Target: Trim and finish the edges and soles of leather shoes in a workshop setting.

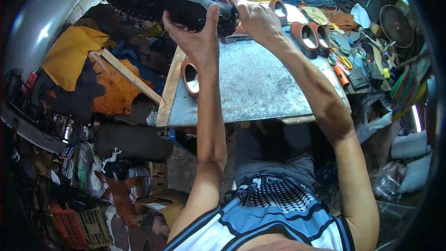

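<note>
A shoe with a dark, studded sole and a brown upper is raised above the far side of the table, its sole turned toward me. My left hand grips it at the sole, with the thumb up along the edge and some fingers hidden. At the shoe's right end, my right hand is closed with bent fingers; whether it pinches the shoe's edge or a small thing there is hidden. Below them, a brown slip-on shoe stands at the table's left edge. More brown slip-ons stand to the right.
The grey-topped table has a wooden left edge. Scissors and an orange-handled tool lie at its right. Yellow leather and a wooden bar are at the left. A round fan stands far right.
</note>
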`<control>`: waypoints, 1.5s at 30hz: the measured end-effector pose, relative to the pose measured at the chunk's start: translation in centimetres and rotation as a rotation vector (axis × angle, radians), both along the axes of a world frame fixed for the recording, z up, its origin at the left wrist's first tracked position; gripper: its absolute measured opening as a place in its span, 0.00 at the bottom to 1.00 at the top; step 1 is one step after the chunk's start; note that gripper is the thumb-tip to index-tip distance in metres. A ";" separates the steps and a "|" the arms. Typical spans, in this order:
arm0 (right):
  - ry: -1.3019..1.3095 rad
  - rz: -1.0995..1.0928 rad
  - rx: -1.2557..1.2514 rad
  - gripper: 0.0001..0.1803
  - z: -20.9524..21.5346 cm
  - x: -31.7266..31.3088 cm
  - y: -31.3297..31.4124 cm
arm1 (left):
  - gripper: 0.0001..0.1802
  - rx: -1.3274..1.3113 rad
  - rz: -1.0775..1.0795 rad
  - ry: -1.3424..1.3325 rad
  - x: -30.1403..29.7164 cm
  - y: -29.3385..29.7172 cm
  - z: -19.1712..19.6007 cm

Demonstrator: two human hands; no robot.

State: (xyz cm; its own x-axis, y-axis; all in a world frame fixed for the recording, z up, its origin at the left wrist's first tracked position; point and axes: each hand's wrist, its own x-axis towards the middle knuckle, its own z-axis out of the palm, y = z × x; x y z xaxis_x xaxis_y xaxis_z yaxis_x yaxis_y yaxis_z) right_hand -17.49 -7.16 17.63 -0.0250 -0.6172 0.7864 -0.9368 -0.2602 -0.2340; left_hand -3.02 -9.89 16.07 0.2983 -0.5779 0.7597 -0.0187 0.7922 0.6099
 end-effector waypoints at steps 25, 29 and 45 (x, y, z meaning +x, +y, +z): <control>-0.086 -0.020 -0.023 0.25 0.3 -0.1 0.4 | 0.58 0.026 0.062 -0.051 -0.3 0.0 0.0; -0.128 -0.010 -0.012 0.27 0.6 0.3 0.8 | 0.58 0.011 0.007 -0.024 -0.1 -0.5 -0.2; -0.048 -0.026 -0.058 0.27 1.4 0.3 1.3 | 0.57 0.001 -0.035 -0.031 -0.3 -0.3 -0.1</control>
State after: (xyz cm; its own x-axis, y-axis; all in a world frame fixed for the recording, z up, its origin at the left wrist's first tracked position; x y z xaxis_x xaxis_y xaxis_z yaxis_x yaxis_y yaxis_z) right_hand -17.17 -5.84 18.98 -0.0795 -0.5692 0.8184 -0.9314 -0.2501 -0.2644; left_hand -3.28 -10.21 15.98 0.2544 -0.5880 0.7678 -0.0098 0.7923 0.6100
